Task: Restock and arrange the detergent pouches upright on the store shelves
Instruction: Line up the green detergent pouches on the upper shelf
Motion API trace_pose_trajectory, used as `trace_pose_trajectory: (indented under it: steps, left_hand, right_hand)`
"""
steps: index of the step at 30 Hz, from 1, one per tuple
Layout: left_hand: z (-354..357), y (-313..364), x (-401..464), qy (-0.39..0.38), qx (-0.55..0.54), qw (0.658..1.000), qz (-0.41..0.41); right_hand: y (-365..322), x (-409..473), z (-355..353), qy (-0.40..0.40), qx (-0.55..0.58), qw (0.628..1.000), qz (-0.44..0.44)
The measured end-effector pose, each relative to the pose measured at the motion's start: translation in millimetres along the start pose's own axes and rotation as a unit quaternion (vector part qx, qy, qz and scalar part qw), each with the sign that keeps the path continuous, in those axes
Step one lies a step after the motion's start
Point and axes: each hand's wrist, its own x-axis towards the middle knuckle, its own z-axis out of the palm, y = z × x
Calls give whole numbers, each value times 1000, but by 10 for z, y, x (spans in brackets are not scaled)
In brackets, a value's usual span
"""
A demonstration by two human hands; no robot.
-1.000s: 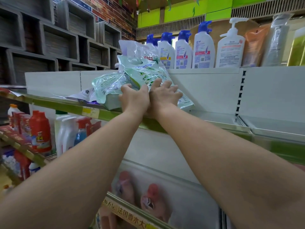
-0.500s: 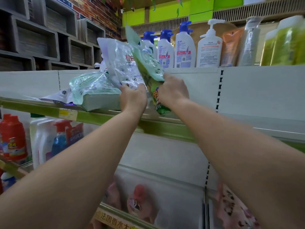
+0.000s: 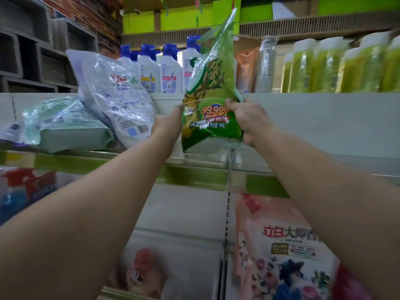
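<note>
A green detergent pouch [image 3: 211, 100] stands upright with its base on the middle shelf [image 3: 194, 177], held between both hands. My right hand [image 3: 249, 121] grips its right edge with curled fingers. My left hand [image 3: 167, 124] holds its left edge, the thumb on the front. To the left a white pouch [image 3: 116, 94] leans tilted against the back panel. A pale green pouch [image 3: 65, 128] lies flat further left on the same shelf.
White and blue pump bottles [image 3: 151, 68] and yellow-green bottles [image 3: 337, 63] line the top shelf. Pink floral pouches [image 3: 285, 252] stand on the lower shelf at right, red and blue spray bottles [image 3: 23, 191] at lower left. The shelf right of the green pouch [image 3: 324, 163] carries nothing.
The green pouch has been turned from edge-on and tilted to upright, its front facing me. Both hands moved right with it. The white pouch stays leaning at left.
</note>
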Motion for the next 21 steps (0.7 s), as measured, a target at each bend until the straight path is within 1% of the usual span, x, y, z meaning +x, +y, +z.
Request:
trace_pose_trajectory:
  steps: [2, 4, 5, 7, 9, 10, 12, 15, 17, 21]
  left_hand:
    - [146, 38, -95, -69, -45, 996, -16]
    - [288, 42, -155, -146, -75, 986, -30]
    - [354, 42, -174, -169, -82, 982, -35]
    - [462, 55, -231, -184, -70, 980, -36]
    - [574, 73, -279, -205, -66, 976, -40]
    - [634, 94, -316, -207, -75, 975, -34]
    - [763, 134, -395, -173, -81, 981, -13]
    - [966, 186, -531, -123, -39, 992, 8]
    - [1120, 172, -601, -95, -22, 995, 24]
    - [1429, 210, -663, -70, 19, 997, 25]
  right_hand:
    - [-58, -49, -196, -31, 36, 999, 15]
    - [-122, -119, -379, -47, 50, 997, 20]
    - [-142, -142, -471, -51, 50, 997, 19]
    - [-164, -158, -651, -52, 34, 998, 15]
    - [-155, -144, -832, -49, -31, 998, -3]
    - [-139, -134, -920, -45, -82, 995, -17]
    - [-89, -123, -1073, -23, -172, 984, -31]
    - [2, -97, -1253, 15, -230, 973, -29]
    - [16, -94, -1337, 41, -227, 973, -30]
    - [-51, -87, -1487, 93, -161, 983, 3]
